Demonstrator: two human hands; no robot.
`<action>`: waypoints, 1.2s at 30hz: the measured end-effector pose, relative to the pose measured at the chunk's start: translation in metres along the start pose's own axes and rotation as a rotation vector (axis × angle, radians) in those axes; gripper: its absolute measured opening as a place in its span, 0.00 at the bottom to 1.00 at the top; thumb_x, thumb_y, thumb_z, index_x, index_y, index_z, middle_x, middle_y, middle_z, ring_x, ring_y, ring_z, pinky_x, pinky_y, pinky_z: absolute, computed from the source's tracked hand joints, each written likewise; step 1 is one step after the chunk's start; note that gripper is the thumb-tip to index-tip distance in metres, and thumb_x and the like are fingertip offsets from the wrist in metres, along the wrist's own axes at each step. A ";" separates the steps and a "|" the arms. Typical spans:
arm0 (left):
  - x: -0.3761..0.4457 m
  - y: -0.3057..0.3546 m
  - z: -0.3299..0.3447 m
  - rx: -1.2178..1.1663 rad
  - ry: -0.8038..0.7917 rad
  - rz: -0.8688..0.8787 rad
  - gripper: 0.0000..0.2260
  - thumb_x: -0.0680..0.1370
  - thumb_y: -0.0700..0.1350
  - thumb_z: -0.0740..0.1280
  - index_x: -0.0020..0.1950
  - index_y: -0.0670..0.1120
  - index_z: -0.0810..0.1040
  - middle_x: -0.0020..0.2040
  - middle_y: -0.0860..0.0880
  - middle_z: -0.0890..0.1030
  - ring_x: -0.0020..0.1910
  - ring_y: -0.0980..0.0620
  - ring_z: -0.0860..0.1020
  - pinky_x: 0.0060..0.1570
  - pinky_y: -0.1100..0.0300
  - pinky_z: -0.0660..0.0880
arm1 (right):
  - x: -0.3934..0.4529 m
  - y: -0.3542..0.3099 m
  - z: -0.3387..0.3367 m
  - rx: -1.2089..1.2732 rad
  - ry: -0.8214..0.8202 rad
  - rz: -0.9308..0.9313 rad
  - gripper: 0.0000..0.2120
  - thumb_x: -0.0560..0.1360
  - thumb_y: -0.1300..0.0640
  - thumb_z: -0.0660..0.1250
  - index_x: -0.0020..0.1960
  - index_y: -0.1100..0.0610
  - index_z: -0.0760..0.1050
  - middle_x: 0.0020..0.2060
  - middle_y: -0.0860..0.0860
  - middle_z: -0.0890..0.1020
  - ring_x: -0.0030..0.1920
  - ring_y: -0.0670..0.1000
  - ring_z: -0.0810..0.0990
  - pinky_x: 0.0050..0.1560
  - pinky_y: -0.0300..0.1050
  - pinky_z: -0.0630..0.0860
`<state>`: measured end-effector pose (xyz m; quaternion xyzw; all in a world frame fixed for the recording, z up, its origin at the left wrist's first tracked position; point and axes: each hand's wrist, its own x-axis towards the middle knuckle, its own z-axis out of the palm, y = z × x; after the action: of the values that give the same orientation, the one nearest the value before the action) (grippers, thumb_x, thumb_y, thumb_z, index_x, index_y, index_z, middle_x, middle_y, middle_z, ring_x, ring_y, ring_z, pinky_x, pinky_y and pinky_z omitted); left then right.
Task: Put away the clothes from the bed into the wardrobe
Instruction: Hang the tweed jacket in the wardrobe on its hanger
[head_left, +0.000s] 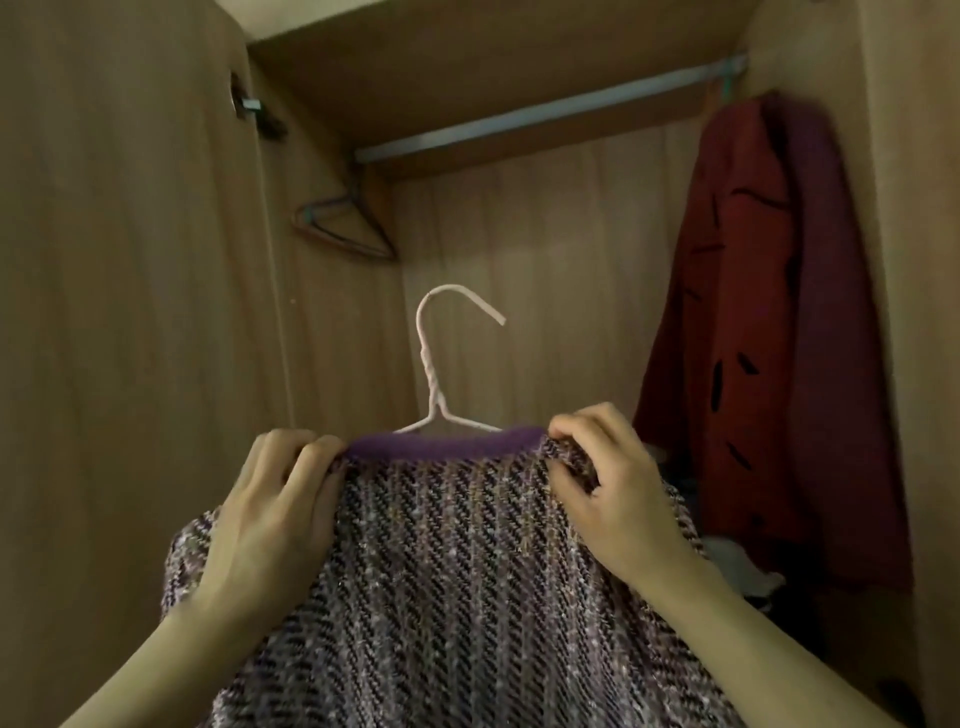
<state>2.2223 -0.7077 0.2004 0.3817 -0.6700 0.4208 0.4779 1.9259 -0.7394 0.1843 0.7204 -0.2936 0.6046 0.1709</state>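
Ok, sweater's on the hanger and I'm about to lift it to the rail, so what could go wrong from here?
Both the left hand and right hand pinch the purple-and-black knitted sweater at its shoulders, not the white wire hanger, so the hanger may tilt or slip out as you lift. Its hook is narrow and slightly bent, so it could miss the metal wardrobe rail. Hung too far right, the sweater may crowd the dark red hanging garment.

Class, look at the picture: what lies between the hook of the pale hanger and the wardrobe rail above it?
Nothing: in the head view only the bare wooden back panel shows between the hanger's hook and the rail.
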 end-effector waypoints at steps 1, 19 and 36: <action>0.006 -0.009 0.005 0.021 0.015 0.004 0.10 0.79 0.41 0.64 0.56 0.37 0.77 0.50 0.42 0.75 0.47 0.41 0.74 0.45 0.50 0.73 | 0.009 0.004 0.009 -0.031 0.015 -0.013 0.14 0.73 0.65 0.71 0.56 0.55 0.76 0.49 0.45 0.73 0.51 0.49 0.75 0.51 0.50 0.75; 0.134 -0.136 0.083 0.372 0.114 0.087 0.09 0.78 0.44 0.63 0.55 0.42 0.78 0.46 0.43 0.75 0.44 0.41 0.72 0.39 0.45 0.69 | 0.186 0.091 0.168 0.017 0.220 -0.093 0.11 0.75 0.60 0.72 0.56 0.51 0.76 0.49 0.44 0.75 0.52 0.50 0.75 0.53 0.57 0.73; 0.292 -0.184 0.203 0.658 0.140 0.201 0.08 0.76 0.39 0.66 0.55 0.42 0.74 0.47 0.41 0.74 0.44 0.41 0.71 0.39 0.46 0.71 | 0.382 0.231 0.284 0.263 0.373 -0.140 0.12 0.75 0.61 0.70 0.52 0.46 0.73 0.49 0.46 0.74 0.53 0.52 0.75 0.53 0.61 0.75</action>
<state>2.2514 -0.9934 0.4797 0.4175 -0.4984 0.6843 0.3302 2.0362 -1.1710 0.4708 0.6310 -0.1250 0.7468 0.1685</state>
